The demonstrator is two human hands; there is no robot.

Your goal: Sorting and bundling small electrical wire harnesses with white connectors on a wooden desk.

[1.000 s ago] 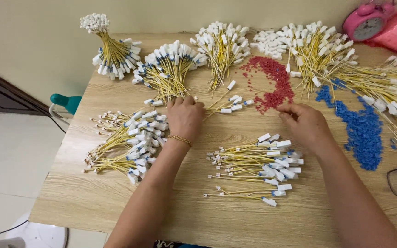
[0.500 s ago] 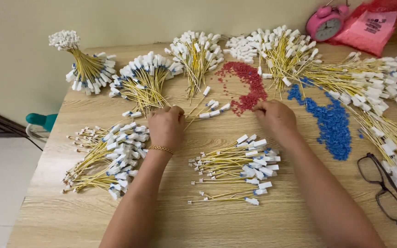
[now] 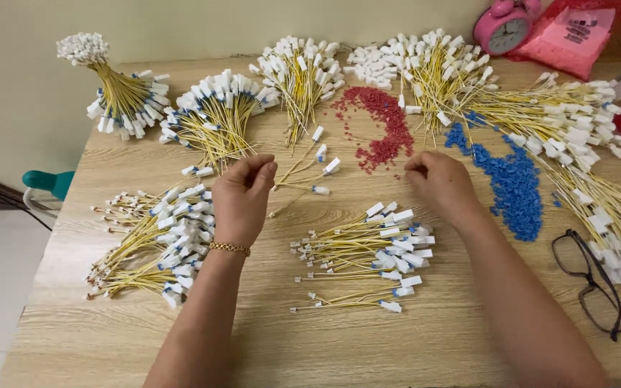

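The work surface is a light wood-grain table covered with bundles of thin yellow wires fitted with small white connectors.

**Left hand.** The left hand lies palm down near the table's centre-left, a gold bracelet on its wrist. The fingers are curled inward, with the fingertips drawn together at the near ends of a few loose yellow wires. Whether they actually pinch a wire cannot be told from this view. These loose wires fan away from the hand toward the upper right, their white connectors at the far ends.

**Right hand.** The right hand lies palm down to the right of the loose wires, fingers curled under. Its fingertips sit at the lower edge of a scattered pile of red pellets. What they hold, if anything, is hidden.

**Position of the wires relative to the hands.**
- The loose wires lie between the two hands, closer to the left.
- A finished pile of wires lies just below the gap between the hands, nearer the person.
- A larger pile with blue-marked connectors lies just beside the left hand, on its outer side.

**Surrounding items.**
- A heap of blue pellets lies just right of the right hand.
- Further wire bundles stand fanned along the far edge of the table.
- A pink alarm clock stands at the far right corner.
- Black-framed glasses lie at the right edge, beside the right forearm.
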